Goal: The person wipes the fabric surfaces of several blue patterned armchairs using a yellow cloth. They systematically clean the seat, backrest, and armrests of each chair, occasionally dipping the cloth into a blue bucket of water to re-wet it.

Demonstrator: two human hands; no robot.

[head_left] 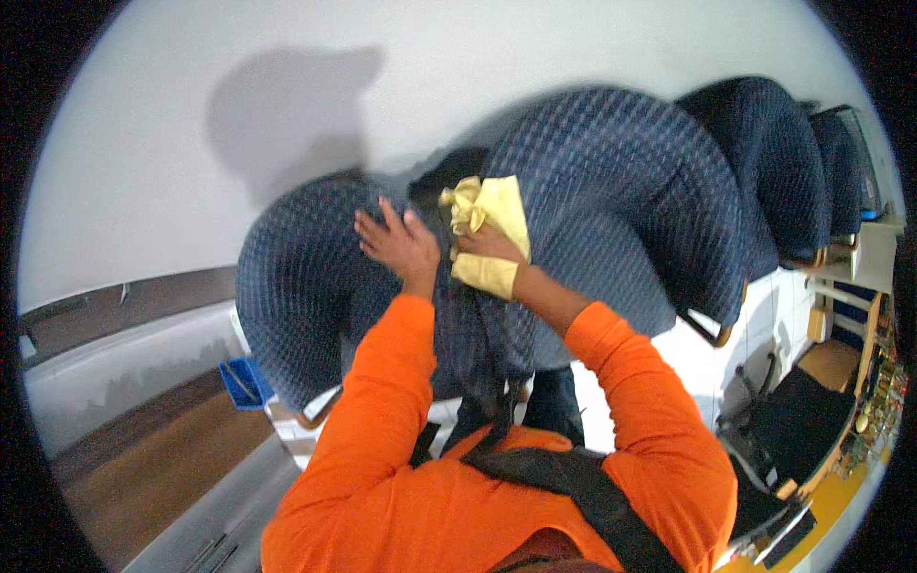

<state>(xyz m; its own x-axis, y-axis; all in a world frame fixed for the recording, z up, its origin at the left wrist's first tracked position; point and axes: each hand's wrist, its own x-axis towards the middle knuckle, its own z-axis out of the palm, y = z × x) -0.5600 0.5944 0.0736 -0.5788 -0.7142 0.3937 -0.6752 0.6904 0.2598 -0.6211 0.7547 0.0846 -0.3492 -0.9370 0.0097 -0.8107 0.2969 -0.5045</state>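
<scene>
Two rounded armchairs in dark blue patterned fabric stand side by side in front of me: a left armchair [287, 272] and a larger-looking middle armchair [611, 143]. My left hand [403, 252] is at the left armchair's inner side, fingers spread, holding nothing. Whether its palm touches the fabric I cannot tell. A crumpled yellow cloth [504, 202] is bunched in my right hand [487, 244], over the gap where the two armchairs meet. Part of the cloth hangs below my wrist. The right fingertips are partly hidden by it.
A white wall [458, 57] rises behind the armchairs. More blue armchairs [764, 172] continue the row to the right. A blue bin [245, 384] stands at the left. At the lower right are a black office chair [798, 420] and a cluttered desk [864, 420].
</scene>
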